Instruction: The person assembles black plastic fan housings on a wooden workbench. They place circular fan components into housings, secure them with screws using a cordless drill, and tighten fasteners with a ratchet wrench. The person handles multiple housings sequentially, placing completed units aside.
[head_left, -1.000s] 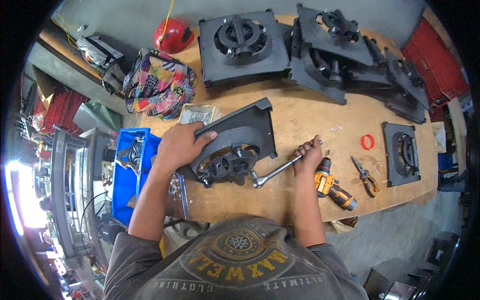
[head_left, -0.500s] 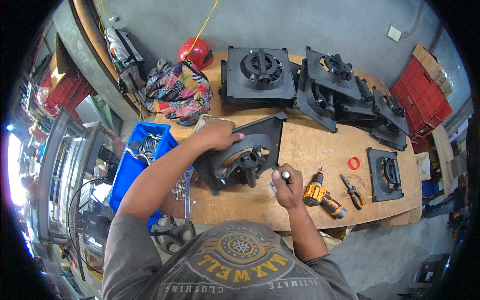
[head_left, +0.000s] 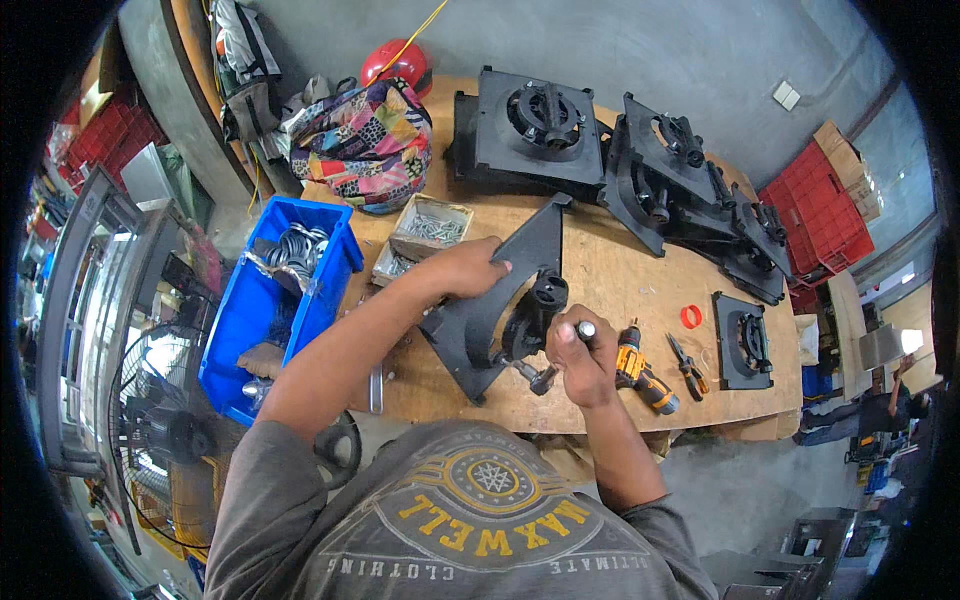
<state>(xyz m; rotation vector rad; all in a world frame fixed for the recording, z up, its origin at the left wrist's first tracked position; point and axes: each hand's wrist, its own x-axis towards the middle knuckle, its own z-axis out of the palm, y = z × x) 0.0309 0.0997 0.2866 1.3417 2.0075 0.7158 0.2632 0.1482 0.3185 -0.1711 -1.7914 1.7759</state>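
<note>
A square black plate (head_left: 478,305) with a round central opening and a tube-like fitting (head_left: 548,292) stands tilted on the wooden bench in front of me. My left hand (head_left: 468,268) is closed over its upper left edge. In my right hand (head_left: 583,362) is a ratchet wrench (head_left: 541,382), the end of its handle showing above the fist. The wrench's head and socket reach leftward to the plate's lower right side. Whether the socket sits on a fastener is too small to tell.
A yellow-black cordless drill (head_left: 643,372), pliers (head_left: 688,365) and a red ring (head_left: 691,317) lie to the right. Similar black assemblies (head_left: 540,130) are stacked behind, with one (head_left: 743,342) at far right. A blue bin (head_left: 335,290) and screw boxes (head_left: 437,222) stand left.
The plate has been tipped up more steeply and turned. My right hand has brought the wrench to its lower side. The view has shifted, and a person now shows at far right.
</note>
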